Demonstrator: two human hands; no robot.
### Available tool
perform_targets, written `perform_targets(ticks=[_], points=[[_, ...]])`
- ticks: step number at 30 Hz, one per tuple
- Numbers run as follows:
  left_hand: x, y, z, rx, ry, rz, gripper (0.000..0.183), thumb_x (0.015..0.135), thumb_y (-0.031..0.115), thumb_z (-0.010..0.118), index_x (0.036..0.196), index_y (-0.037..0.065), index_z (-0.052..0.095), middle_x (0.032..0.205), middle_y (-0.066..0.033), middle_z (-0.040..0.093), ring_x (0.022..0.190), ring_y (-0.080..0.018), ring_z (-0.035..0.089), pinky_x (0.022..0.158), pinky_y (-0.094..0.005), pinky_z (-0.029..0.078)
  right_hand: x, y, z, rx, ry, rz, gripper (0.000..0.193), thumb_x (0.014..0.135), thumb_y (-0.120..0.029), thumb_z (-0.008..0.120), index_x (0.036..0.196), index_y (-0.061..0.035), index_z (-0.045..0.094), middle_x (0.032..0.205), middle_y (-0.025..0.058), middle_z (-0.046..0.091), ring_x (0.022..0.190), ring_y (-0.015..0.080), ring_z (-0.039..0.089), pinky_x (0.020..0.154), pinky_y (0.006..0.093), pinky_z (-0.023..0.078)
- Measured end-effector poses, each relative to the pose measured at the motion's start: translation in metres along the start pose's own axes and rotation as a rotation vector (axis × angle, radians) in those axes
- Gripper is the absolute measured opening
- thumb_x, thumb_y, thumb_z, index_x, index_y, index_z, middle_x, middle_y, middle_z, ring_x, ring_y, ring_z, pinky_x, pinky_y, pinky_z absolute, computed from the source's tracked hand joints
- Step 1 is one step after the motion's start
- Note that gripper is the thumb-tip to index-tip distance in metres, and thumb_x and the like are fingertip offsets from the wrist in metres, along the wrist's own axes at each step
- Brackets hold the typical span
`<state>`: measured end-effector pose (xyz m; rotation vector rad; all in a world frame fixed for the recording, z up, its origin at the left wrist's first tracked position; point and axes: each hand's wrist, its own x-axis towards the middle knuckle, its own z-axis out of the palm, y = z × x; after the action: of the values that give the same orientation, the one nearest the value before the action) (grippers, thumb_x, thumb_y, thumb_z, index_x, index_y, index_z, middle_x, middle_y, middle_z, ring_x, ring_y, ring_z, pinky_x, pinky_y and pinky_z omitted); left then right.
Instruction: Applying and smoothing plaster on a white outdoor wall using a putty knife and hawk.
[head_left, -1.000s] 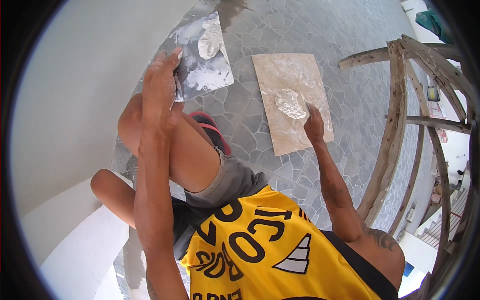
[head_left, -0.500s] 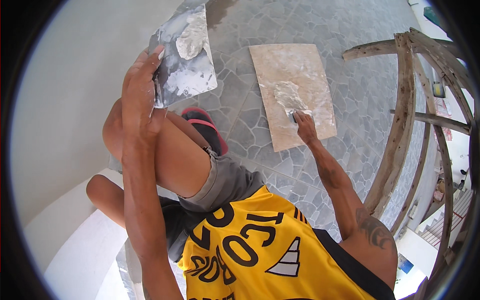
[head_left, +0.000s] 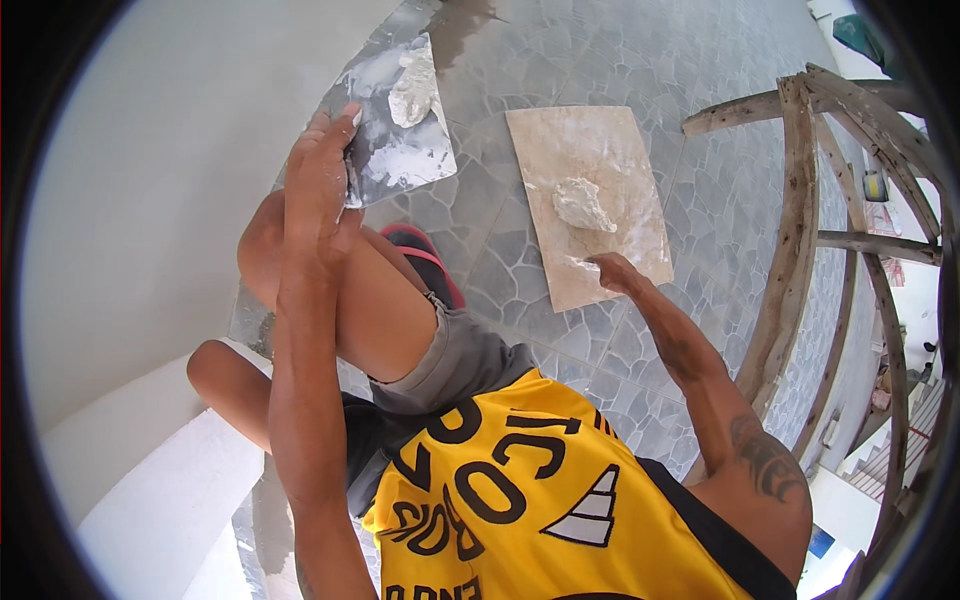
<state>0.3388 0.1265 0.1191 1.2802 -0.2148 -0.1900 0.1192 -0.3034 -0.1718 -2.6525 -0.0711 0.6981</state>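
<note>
My left hand (head_left: 322, 170) grips the edge of a flat metal plate (head_left: 372, 112), thumb on top. A lump of white putty (head_left: 412, 90) and thinner white smears lie on that plate. On the floor to the right is a beige board (head_left: 635, 150) bearing a mound of white putty (head_left: 584, 205). My right hand (head_left: 617, 272) is closed low over the board, just below the mound. A thin putty-coated blade, like a putty knife (head_left: 578, 263), shows at its fingertips; its handle is hidden in the hand.
A smooth white wall (head_left: 180, 180) rises close on my left. Grey stone-patterned tiles (head_left: 480, 250) cover the floor. Rough wooden poles (head_left: 795, 240) form a frame on the right. My bent knee and a sandal (head_left: 425, 262) are near the plate.
My right hand has drawn back from the putty mound toward the board's near edge. The mound looks more gathered. In view, the left hand and plate sit slightly farther right and lower.
</note>
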Motion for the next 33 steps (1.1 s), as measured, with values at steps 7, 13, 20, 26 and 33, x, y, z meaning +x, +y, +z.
perform_targets(ticks=[7, 13, 20, 26, 33], points=[[0.019, -0.001, -0.008, -0.153, 0.099, -0.271, 0.082, 0.094, 0.021, 0.057, 0.148, -0.014, 0.005, 0.135, -0.0222, 0.046, 0.108, -0.0184, 0.059, 0.086, -0.0254, 0.050, -0.007, -0.029, -0.044, 0.812, 0.030, 0.350, 0.024, 0.083, -0.003, 0.063, 0.107, 0.0020, 0.067, 0.094, 0.0097, 0.068, 0.082, 0.0172, 0.062, 0.074, 0.0334, 0.048], [0.008, 0.020, 0.006, -0.182, 0.157, -0.263, 0.076, 0.097, 0.018, 0.054, 0.148, -0.014, 0.008, 0.124, -0.0187, 0.055, 0.097, -0.0135, 0.062, 0.079, -0.0257, 0.052, 0.009, -0.132, -0.147, 1.683, 0.245, -0.187, 0.031, 0.092, -0.004, 0.063, 0.122, 0.0036, 0.060, 0.118, 0.0076, 0.064, 0.110, 0.0179, 0.059, 0.097, 0.0371, 0.045], [0.006, 0.019, 0.011, -0.311, 0.170, -0.291, 0.072, 0.099, 0.018, 0.051, 0.149, -0.011, 0.009, 0.116, -0.0136, 0.058, 0.093, -0.0126, 0.063, 0.077, -0.0265, 0.054, -0.007, -0.301, -0.255, 1.636, 0.740, -0.736, 0.028, 0.095, 0.001, 0.053, 0.123, 0.0029, 0.060, 0.129, 0.0091, 0.059, 0.116, 0.0165, 0.055, 0.104, 0.0402, 0.041], [0.001, 0.026, 0.007, -0.414, 0.075, -0.269, 0.033, 0.101, 0.018, 0.048, 0.126, -0.003, 0.045, 0.106, -0.0088, 0.064, 0.086, -0.0135, 0.067, 0.074, -0.0284, 0.057, 0.001, -0.357, -0.267, 0.413, 1.122, -0.979, 0.038, 0.090, 0.003, 0.055, 0.129, 0.0043, 0.052, 0.132, 0.0258, 0.056, 0.124, 0.0407, 0.055, 0.104, 0.0439, 0.044], [0.005, 0.020, 0.001, -0.527, 0.005, -0.253, 0.039, 0.100, 0.017, 0.049, 0.132, -0.004, 0.039, 0.109, -0.0108, 0.062, 0.087, -0.0141, 0.067, 0.073, -0.0297, 0.058, 0.038, -0.370, -0.262, 0.073, 0.939, -1.127, 0.070, 0.065, 0.013, 0.066, 0.132, -0.0020, 0.051, 0.142, 0.0215, 0.048, 0.132, 0.0394, 0.046, 0.110, 0.0523, 0.037]])
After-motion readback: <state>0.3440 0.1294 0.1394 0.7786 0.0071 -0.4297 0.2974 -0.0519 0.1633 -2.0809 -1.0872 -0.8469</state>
